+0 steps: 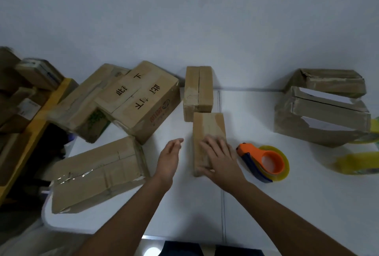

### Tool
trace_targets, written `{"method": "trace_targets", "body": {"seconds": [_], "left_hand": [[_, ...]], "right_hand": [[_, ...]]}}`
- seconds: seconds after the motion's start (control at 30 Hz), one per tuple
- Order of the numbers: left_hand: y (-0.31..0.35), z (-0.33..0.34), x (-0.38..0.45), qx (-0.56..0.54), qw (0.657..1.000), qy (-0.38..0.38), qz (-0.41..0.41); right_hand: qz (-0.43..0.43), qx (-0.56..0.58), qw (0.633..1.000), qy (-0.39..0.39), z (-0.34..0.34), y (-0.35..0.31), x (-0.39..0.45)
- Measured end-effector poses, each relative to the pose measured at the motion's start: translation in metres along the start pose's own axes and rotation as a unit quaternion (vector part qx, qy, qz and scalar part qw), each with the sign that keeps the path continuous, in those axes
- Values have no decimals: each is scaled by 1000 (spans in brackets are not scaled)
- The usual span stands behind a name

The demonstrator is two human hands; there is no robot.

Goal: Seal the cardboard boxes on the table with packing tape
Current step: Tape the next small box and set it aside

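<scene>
Our right hand (218, 156) hid the small box's (207, 130) near end, fingers spread flat on it; our left hand (169, 158) hovered relaxed beside it.

Right hand (218, 156) rests flat on the small box (207, 130); left hand (169, 158) hovers just beside it; tape dispenser (264, 162) lies near the box's other side.

The small box (208, 132) under the right hand's fingers (213, 145) is matt brown cardboard. Just right of them, the tape dispenser (264, 160) looks like glossy orange plastic holding shiny yellowish tape. The worktop (266, 204) is smooth matt white.
</scene>
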State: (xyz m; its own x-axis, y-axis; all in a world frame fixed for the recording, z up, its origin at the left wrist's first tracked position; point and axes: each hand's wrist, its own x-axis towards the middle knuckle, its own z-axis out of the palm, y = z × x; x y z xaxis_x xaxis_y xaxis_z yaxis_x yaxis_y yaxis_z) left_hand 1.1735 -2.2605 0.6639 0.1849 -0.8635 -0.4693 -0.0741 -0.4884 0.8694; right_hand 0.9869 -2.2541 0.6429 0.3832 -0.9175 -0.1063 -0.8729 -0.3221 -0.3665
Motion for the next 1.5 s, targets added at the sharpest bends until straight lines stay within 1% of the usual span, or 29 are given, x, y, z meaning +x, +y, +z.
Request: {"method": "trace_targets", "body": {"seconds": [0.03,0.1,0.13,0.2,0.3,0.4,0.5,0.6,0.7,0.77,0.9,1.0,1.2,1.33,1.4,1.47,1.5], "left_hand": [[-11,-2,-3,-68,995,5,-75],[-28,-3,-12,-168,965,-7,-200],[-33,-4,-17,-196,952,-18,-234],[-39,-5,-24,-220,942,-35,-251],[-40,-10,-29,-205,957,-54,-201],[-42,-13,-30,-169,974,-72,-133],[-44,-12,-28,-148,984,-56,-87],[-43,-5,-27,-123,990,-36,-60],[-42,4,-27,-97,994,-9,-54],[-40,10,-28,-61,997,2,-42],[-39,23,-26,16,1000,0,-2],[-41,30,-24,16,1000,-4,3],[-42,26,-11,33,997,-50,-38],[-43,28,3,122,990,-63,-32],[-45,25,2,128,990,-40,-42],[-43,13,-6,95,995,-11,-39],[-43,6,-11,79,996,-11,-28]], "right_hand": [[-5,-35,999,-12,3,1,2],[-7,-77,997,-16,6,3,3],[-6,-90,996,-15,8,4,2],[-5,-102,995,-17,9,4,1],[-1,-113,994,-12,9,0,0],[33,-107,994,0,14,-7,-5],[73,-103,992,15,21,-14,-10],[82,-112,990,22,21,-17,-12],[82,-117,989,20,21,-17,-11],[83,-119,989,16,21,-17,-11],[84,-121,989,7,19,-17,-10],[88,-113,990,6,17,-20,-9],[95,-127,987,13,21,-19,-9],[95,-132,987,14,22,-19,-10],[94,-133,987,13,21,-18,-11],[93,-131,987,12,21,-18,-11],[92,-129,987,12,21,-17,-11]]}}
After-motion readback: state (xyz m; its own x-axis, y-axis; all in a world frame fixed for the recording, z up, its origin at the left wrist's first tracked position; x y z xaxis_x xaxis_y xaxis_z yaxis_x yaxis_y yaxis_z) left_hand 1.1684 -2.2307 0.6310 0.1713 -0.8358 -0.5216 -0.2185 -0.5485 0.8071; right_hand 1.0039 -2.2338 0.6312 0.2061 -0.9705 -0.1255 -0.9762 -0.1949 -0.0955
